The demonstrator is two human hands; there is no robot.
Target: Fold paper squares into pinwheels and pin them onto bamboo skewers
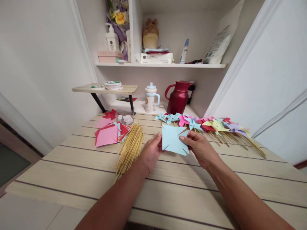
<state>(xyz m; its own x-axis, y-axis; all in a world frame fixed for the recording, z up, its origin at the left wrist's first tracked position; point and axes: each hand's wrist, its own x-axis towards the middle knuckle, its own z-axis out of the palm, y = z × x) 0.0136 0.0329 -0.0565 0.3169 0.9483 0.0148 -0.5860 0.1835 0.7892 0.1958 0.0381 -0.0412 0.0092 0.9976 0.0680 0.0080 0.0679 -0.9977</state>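
Note:
A light blue paper square [172, 139] with cuts at its corners is held just above the wooden table [182, 188]. My left hand [151, 152] pinches its left edge. My right hand [200, 147] grips its right side, thumb on top near a cut. Left of my left hand lies a bundle of bamboo sticks [130, 146]. Behind the paper, a row of finished paper pinwheels [203, 125] on sticks stretches to the right.
A stack of pink, red and blue paper squares [109, 133] lies at the left, with small white boxes [127, 119] behind it. At the back stand a white cup [151, 98], a red jug [179, 97] and a small riser shelf [105, 88].

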